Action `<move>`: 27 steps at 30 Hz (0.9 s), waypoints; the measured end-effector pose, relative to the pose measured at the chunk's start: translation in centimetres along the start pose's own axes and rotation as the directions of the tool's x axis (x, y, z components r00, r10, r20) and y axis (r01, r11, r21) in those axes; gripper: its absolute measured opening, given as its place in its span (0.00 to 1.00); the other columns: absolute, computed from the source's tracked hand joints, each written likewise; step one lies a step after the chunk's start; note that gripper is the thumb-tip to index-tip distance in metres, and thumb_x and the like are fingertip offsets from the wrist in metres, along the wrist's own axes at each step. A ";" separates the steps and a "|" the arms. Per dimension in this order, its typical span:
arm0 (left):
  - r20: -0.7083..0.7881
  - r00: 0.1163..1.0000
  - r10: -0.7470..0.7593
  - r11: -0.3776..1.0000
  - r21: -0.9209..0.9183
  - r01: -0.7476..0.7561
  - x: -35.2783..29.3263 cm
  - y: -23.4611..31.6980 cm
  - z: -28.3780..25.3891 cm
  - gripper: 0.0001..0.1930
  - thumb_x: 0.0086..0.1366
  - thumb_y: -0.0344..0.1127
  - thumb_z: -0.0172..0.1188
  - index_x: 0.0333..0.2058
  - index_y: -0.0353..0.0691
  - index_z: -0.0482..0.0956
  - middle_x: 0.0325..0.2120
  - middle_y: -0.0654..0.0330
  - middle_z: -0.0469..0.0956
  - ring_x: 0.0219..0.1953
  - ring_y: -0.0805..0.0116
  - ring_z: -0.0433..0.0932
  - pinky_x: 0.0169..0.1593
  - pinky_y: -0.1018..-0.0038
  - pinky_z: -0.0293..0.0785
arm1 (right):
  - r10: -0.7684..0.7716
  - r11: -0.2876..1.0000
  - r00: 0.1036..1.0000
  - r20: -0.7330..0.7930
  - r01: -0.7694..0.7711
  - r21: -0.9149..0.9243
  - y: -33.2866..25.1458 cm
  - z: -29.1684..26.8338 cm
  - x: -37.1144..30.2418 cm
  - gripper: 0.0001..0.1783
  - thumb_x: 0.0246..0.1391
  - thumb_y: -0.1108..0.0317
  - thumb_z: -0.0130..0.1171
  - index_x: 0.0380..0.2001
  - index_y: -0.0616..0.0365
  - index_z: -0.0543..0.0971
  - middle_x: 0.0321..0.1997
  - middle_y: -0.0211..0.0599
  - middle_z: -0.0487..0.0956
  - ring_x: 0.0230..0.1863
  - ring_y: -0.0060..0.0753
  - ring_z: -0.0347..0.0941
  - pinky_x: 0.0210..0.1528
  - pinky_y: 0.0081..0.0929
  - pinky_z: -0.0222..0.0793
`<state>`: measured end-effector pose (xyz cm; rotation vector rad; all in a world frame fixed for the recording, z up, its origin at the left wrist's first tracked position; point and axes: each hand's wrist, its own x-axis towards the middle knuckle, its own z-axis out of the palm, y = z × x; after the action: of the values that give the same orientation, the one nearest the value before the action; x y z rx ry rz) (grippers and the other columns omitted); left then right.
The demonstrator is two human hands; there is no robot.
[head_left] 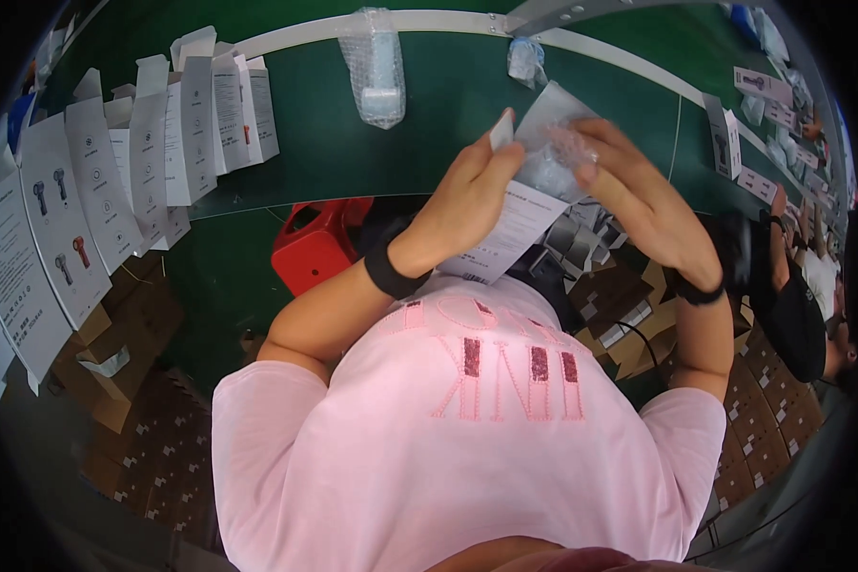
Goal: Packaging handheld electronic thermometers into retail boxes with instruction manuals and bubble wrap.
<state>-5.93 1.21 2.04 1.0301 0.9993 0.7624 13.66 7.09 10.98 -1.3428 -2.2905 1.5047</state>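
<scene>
A white printed carton (517,227) is tilted over the table's near edge with its flaps open. My left hand (469,195) is closed around its left side, the thumb near the open end. Clear bubble wrap (549,172) bulges at that opening; what it covers cannot be made out. My right hand (643,200) is at the right of the opening, its thumb and fingers closed on the crumpled plastic and slightly blurred. Farther off on the green table (448,105) lies a long bubble-wrapped item (377,71). A smaller wrapped piece (525,62) lies to its right.
Several open white cartons (95,181) stand in a row at the left. A red stool (316,250) is below the table edge. Brown cardboard boxes (162,453) cover the floor. At the right are more small cartons (723,138) and a co-worker in black (799,319).
</scene>
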 end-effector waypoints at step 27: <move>-0.140 0.990 -0.031 0.933 -0.360 -0.021 -3.0 2.1 -5.7 0.26 0.71 0.42 0.46 0.60 0.28 0.66 0.57 0.45 0.69 0.59 0.60 0.67 0.63 0.73 0.57 | -0.133 0.984 0.978 -0.162 0.150 0.096 -6.9 0.4 6.3 0.07 0.48 0.73 0.64 0.30 0.63 0.78 0.25 0.33 0.79 0.24 0.21 0.70 0.29 0.22 0.67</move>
<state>-12.43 1.16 3.94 0.6600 0.9388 0.9858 5.38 10.36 13.89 -1.1955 -2.1288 1.4049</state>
